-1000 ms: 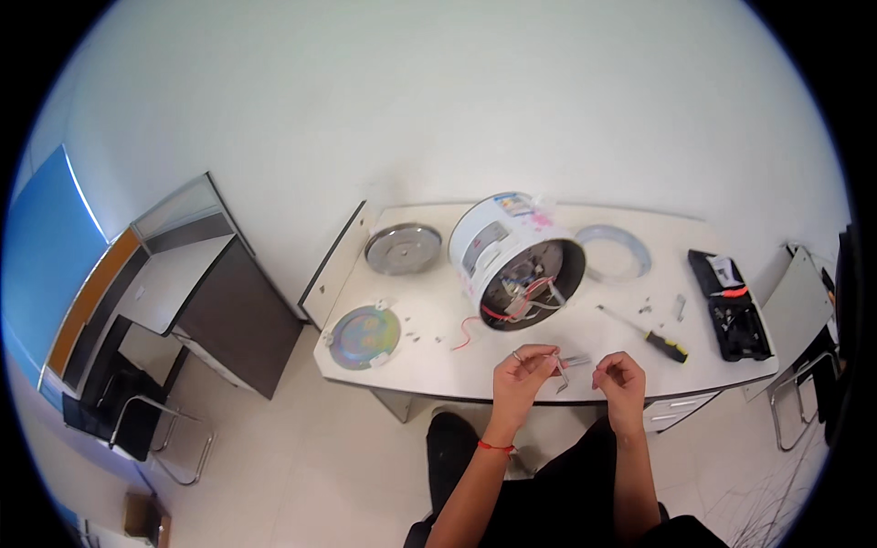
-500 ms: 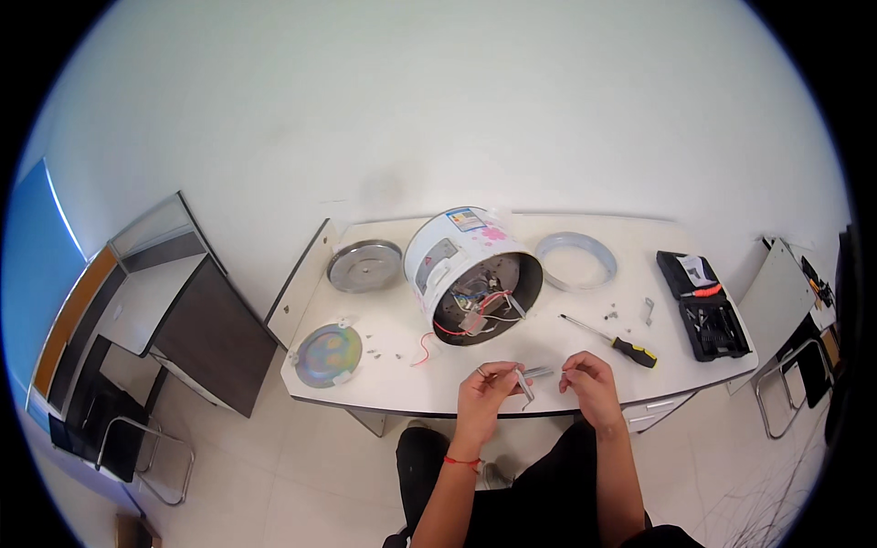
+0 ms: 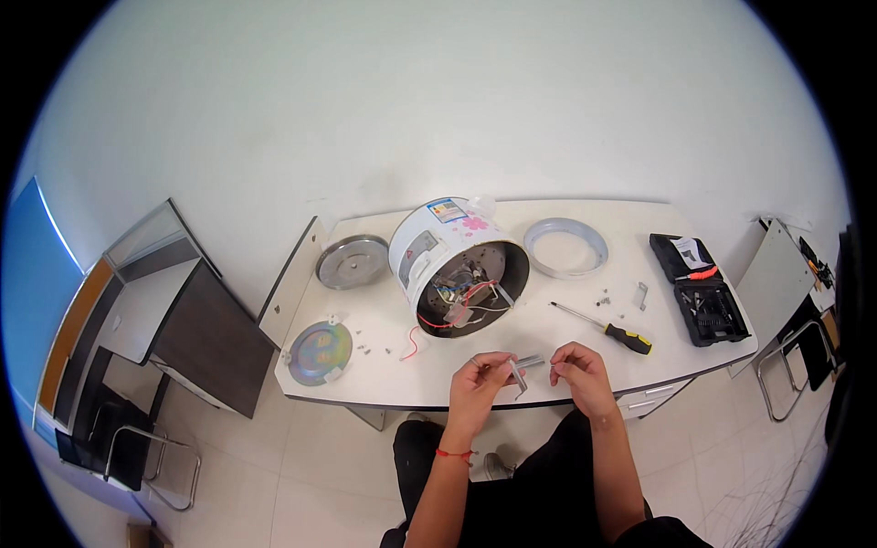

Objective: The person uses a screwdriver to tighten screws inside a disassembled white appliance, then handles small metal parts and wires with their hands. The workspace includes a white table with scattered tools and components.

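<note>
A bent silvery metal bracket (image 3: 519,378) is pinched in my left hand (image 3: 479,384) above the table's front edge. Just right of it, my right hand (image 3: 583,376) has its thumb and fingertips pressed together; whatever they hold is too small to make out. Beyond both hands a white cylindrical rice cooker body (image 3: 429,228) with pink flowers lies on its side. Its open underside faces me, showing wiring (image 3: 470,292) and metal parts. A loose red wire hangs out onto the table. Right of it lies a yellow-and-black screwdriver (image 3: 628,340).
On the left of the table (image 3: 411,379) are a round metal pan (image 3: 353,263), a discoloured disc (image 3: 320,353) and several small screws (image 3: 364,349). To the right lie a pale ring (image 3: 598,260), another small bracket (image 3: 641,296), more small parts (image 3: 603,300) and an open black tool case (image 3: 708,310).
The view has shifted slightly, so the table's things appear a little higher and further left. Both hands keep their grip and closeness; the bracket stays in my left hand.
</note>
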Demonstrator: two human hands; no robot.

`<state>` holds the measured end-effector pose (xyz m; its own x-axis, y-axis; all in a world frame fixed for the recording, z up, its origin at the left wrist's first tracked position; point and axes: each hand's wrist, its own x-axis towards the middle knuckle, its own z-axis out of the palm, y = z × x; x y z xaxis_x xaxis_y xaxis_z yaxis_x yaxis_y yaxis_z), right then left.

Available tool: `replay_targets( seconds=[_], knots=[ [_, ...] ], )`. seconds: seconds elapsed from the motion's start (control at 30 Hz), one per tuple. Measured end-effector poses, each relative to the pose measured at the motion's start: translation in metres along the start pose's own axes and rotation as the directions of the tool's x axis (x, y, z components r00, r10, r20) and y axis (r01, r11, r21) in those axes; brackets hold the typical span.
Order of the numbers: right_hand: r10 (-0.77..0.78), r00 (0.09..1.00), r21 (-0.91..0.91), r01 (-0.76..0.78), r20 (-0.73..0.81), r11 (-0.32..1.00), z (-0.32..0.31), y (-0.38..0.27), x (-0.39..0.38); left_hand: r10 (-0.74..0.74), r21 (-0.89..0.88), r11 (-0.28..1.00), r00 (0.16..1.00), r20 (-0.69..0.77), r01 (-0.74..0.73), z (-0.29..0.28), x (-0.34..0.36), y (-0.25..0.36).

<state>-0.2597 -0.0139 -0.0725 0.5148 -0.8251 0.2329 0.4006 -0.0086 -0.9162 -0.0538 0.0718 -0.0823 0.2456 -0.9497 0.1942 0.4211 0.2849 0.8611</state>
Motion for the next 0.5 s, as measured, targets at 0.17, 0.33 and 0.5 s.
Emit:
replay_targets(
  seconds=[0.17,0.33,0.5],
  knots=[
    [0.0,1.0,0.001,0.0,-0.001,1.0,-0.0022,0.0008,-0.0007,0.007,0.012,1.0,1.0,0.014,-0.007,0.0005,0.0006,-0.0008],
    [-0.012,1.0,-0.027,0.012,0.015,1.0,0.001,0.0005,-0.0007,0.012,-0.017,1.0,1.0,-0.008,-0.012,-0.0001,-0.0001,0.0005],
    [-0.018,1.0,-0.029,0.018,0.013,0.999,0.0013,0.0002,-0.0013,0.004,-0.015,1.0,1.0,0.008,-0.004,-0.0002,0.0007,0.0]
  ],
)
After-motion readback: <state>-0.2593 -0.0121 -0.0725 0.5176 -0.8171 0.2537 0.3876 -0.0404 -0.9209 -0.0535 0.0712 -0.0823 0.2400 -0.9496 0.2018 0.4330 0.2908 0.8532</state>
